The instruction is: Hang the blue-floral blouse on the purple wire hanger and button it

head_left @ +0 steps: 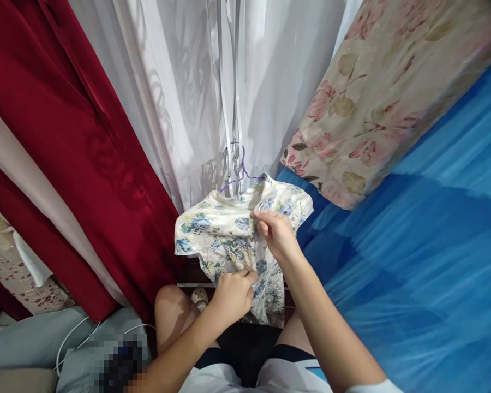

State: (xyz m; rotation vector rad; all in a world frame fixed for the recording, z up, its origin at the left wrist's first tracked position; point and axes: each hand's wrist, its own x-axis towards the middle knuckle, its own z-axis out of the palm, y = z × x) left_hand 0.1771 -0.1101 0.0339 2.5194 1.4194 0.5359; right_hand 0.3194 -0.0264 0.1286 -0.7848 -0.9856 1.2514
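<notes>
In front of me a cream shirt with blue flowers [229, 218] hangs on a purple wire hanger [244, 164]. The hanger's hook is caught on white straps [234, 98] that come down from above. My right hand [276, 232] pinches the shirt's front edge near the upper middle. Lower down, my left hand [235, 295] is closed on the front edge as well, left of the right hand. Fingertips of both hands are partly hidden against the cloth, and I cannot make out a button between them.
Red curtains [65, 153] hang at the left, sheer white curtains [188, 82] behind the shirt. On the right are a floral cloth [352, 125] and blue fabric [425, 262]. Grey cushions [28, 338] with a white cable [65, 341] lie at lower left. A pale clog [199, 298] shows beside my knee.
</notes>
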